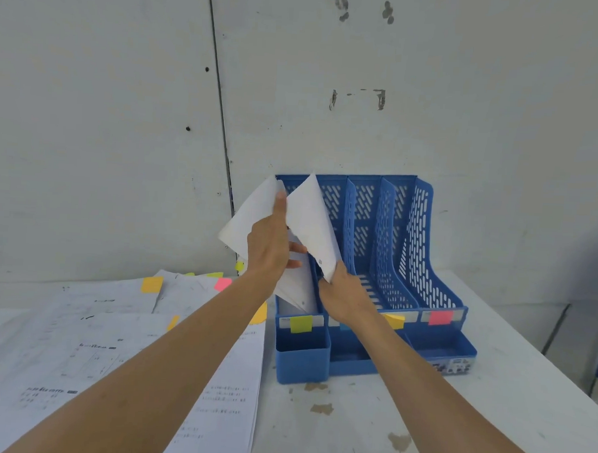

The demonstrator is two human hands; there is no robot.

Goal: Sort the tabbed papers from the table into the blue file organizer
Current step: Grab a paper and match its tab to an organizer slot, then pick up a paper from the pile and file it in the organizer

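The blue file organizer (423, 252) stands against the wall on the white table, with coloured labels on its front: green (301, 324), yellow (394, 321) and pink (441, 317). My left hand (269, 245) grips white papers (246, 220) standing in the leftmost slot, spreading them apart. A bent white sheet (311, 223) leans over that slot, and my right hand (342, 293) pinches its lower corner. Tabbed papers (121, 338) with orange (152, 284) and pink (222, 284) tabs lie spread on the table to the left.
A grey wall rises directly behind the organizer. The table's right edge (525, 342) runs diagonally toward me. Stains (322, 408) mark the bare table surface in front of the organizer. The three right-hand slots hold nothing visible.
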